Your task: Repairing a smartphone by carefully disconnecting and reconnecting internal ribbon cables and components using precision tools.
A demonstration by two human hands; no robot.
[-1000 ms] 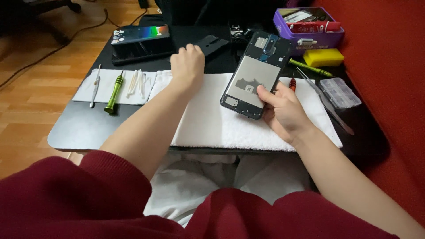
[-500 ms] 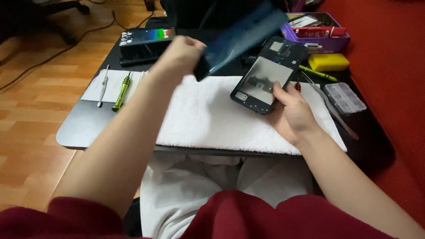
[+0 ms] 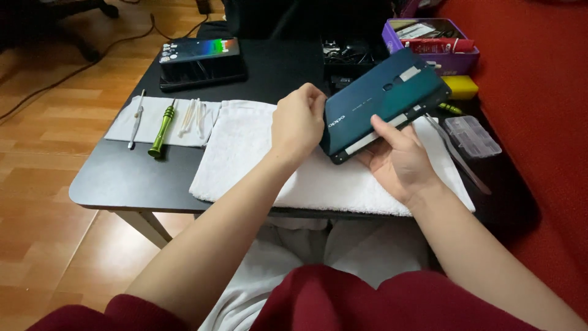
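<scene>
Both hands hold a dark teal phone back cover (image 3: pixel 383 101) tilted above the white towel (image 3: pixel 245 147) at the middle of the black table (image 3: pixel 122 184). Left hand (image 3: pixel 298 122): fingers curled, pinching the cover's left end. Right hand (image 3: pixel 398 156): palm under the cover's near long edge, thumb pressed on top, fingers hidden beneath. Near the left edge, a green screwdriver (image 3: pixel 162 130) and a metal tool (image 3: pixel 136 119) lie on a white cloth (image 3: pixel 122 130). At the far right corner stands a purple tray (image 3: pixel 456 61); a clear parts box (image 3: pixel 473 136) sits by the right edge
</scene>
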